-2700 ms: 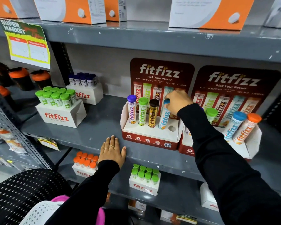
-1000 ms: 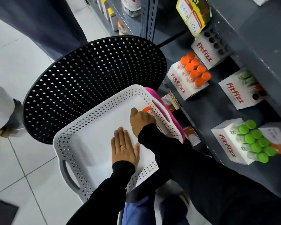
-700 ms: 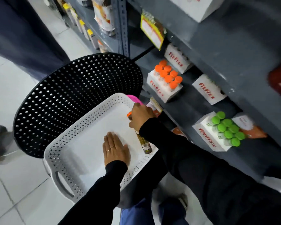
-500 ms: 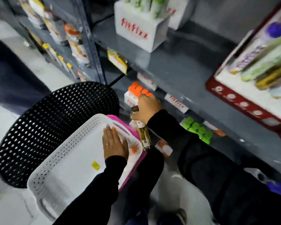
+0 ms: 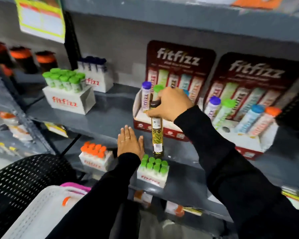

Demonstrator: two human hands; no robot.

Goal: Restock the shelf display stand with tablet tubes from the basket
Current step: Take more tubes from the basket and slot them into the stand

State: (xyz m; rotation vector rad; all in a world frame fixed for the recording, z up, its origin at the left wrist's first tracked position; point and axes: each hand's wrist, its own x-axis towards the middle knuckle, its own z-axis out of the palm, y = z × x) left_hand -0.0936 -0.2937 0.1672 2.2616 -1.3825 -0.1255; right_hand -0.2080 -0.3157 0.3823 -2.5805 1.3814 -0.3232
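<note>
Tube (image 5: 157, 133) hangs by its dark cap from the right hand (image 5: 172, 104), near the left display stand (image 5: 173, 133), left hand (image 5: 130, 144) flat on the shelf (image 5: 100, 118); next, probably lifting it into a free slot.

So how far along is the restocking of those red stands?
Well under way. The left stand already shows purple and green tubes; the right stand holds four, with an empty hole among them. In hand: the right hand carries a yellow tube up by its dark cap. The left hand rests flat on the shelf edge. Left: seating this tube.
</note>
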